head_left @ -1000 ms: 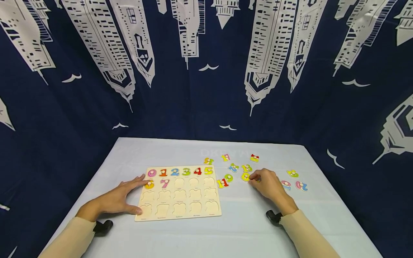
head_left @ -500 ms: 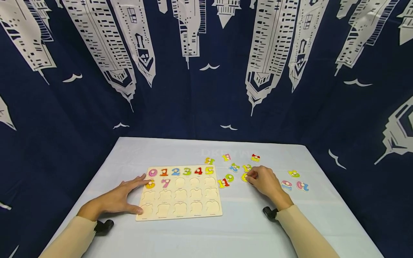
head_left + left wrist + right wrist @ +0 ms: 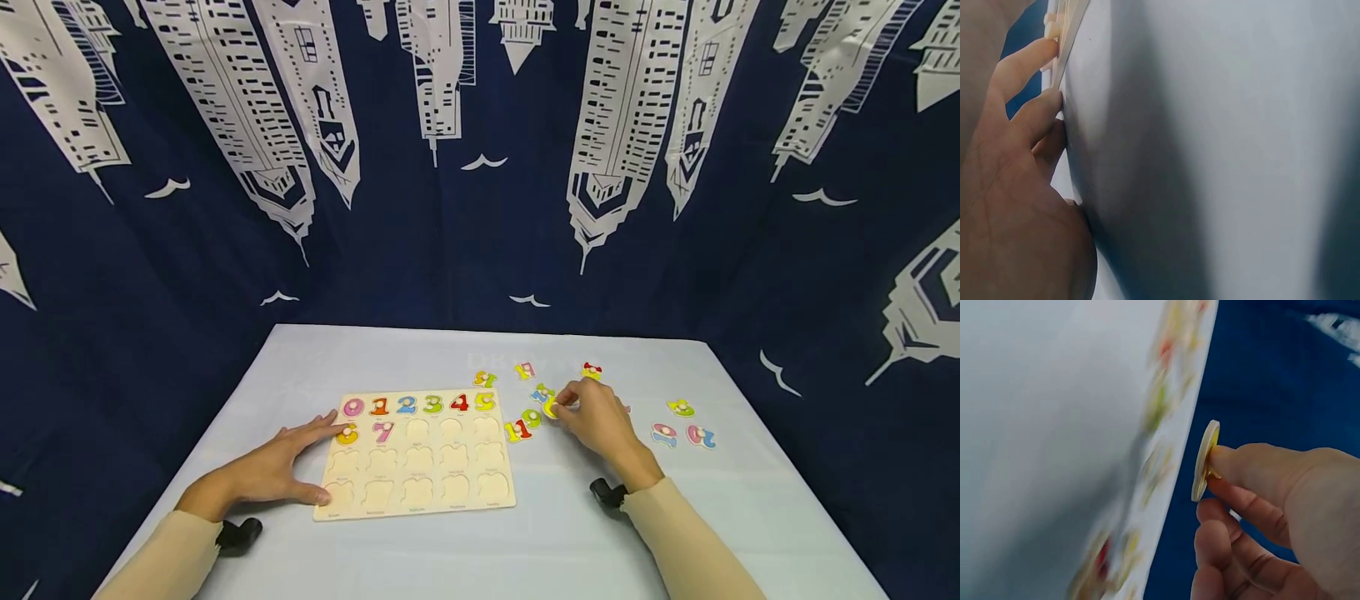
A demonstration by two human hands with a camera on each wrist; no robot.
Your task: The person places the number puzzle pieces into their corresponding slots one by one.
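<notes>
A wooden number puzzle board (image 3: 435,504) lies on the white table, with coloured number pieces set in its upper rows and bare recesses below. My left hand (image 3: 273,462) rests at the board's left edge, fingers stretched and thumb apart near the lower corner. In the left wrist view, the fingers (image 3: 1035,115) touch the board's edge. My right hand (image 3: 600,417) pinches a yellow number puzzle piece (image 3: 550,407) between thumb and fingertips. The right wrist view shows this piece (image 3: 1205,459) edge-on, raised off the table; its digit cannot be read.
Loose number pieces lie right of the board: a red-and-yellow 11 (image 3: 517,430), a green one (image 3: 532,418) and several farther back. A pink-and-blue 10 (image 3: 663,434), a 20 (image 3: 701,437) and a yellow-green piece (image 3: 681,407) lie farther right. A dark blue printed cloth (image 3: 480,250) hangs behind the table.
My right hand has picked up the yellow piece from among the loose ones and moved left with it, towards the board. The left hand has stayed at the board's edge.
</notes>
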